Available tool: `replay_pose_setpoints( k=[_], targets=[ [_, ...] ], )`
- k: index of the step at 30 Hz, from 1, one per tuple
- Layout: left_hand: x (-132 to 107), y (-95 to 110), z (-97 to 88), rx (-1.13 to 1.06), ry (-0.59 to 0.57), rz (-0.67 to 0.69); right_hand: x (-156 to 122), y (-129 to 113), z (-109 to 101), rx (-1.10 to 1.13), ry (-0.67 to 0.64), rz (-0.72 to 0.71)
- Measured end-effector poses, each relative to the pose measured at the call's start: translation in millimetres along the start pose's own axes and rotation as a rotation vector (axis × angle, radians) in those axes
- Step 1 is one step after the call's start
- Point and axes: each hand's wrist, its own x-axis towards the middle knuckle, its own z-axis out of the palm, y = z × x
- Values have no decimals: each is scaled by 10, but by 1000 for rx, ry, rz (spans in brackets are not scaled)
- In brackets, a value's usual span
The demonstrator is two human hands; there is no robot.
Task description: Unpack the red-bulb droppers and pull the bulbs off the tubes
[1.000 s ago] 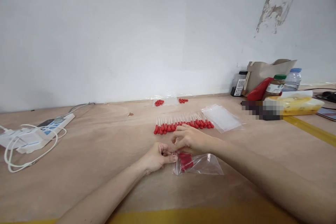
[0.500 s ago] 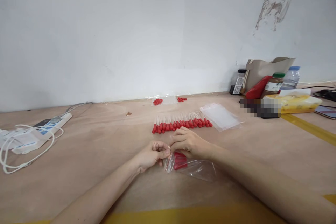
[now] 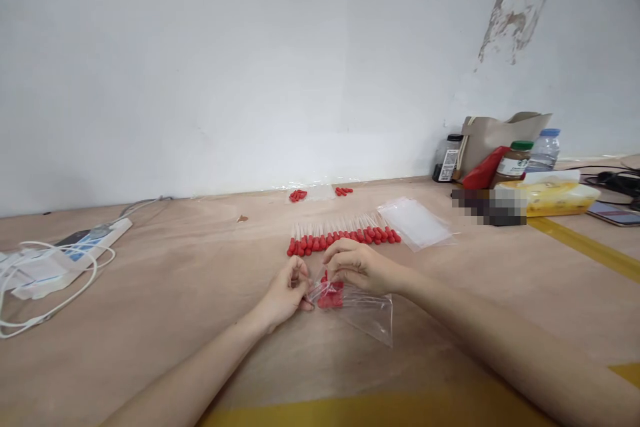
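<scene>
Near edge of the worktop (image 3: 430,347): yellow tape (image 3: 300,412). Beyond it the bag (image 3: 367,323), clear, slack, between the two hands; red-tipped sticks (image 3: 330,296) inside, tips toward the left. Left hand (image 3: 285,293): fingers pinching the bag's left end. Right hand (image 3: 361,268): fingers curled over the upper edge; can't tell whether they grip the film. Just changed: fingertips, together half a second ago, now stand apart, film stretched across the gap, more red in view, far corner swung nearer the person. Reads to me as the bag's end being worked rather than left alone; sealed or not, can't tell. Next out, a row (image 3: 345,238) of loose sticks, red ends nearest, spare bags (image 3: 417,223) just right of it. Farthest, by the wall (image 3: 225,80), red clusters (image 3: 298,195) with clear film.
</scene>
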Motion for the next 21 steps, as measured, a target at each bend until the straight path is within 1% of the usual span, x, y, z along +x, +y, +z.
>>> replay_pose_setpoints(
  k=[3,7,10,12,14,16,18,21],
  targets=[
    [22,-67,-17,93,-15,68,-107,2,-63,-32,-34,143],
    [35,-106,-10,154,8,43,-312,-11,-89,-139,-76,378],
    [29,-98,-24,206,3,58,-426,-43,-53,-163,-72,482],
    [11,-68,-53,309,-5,121,-467,-58,-12,-175,-56,509],
    [-17,-21,-92,449,0,222,-487,-59,31,-181,-29,508],
    [-50,32,-124,548,-30,293,-498,-50,67,-190,10,511],
    [-77,77,-142,559,-91,301,-511,-40,93,-202,44,521],
    [-93,108,-142,438,-195,216,-534,-37,124,-224,55,539]
  ],
)
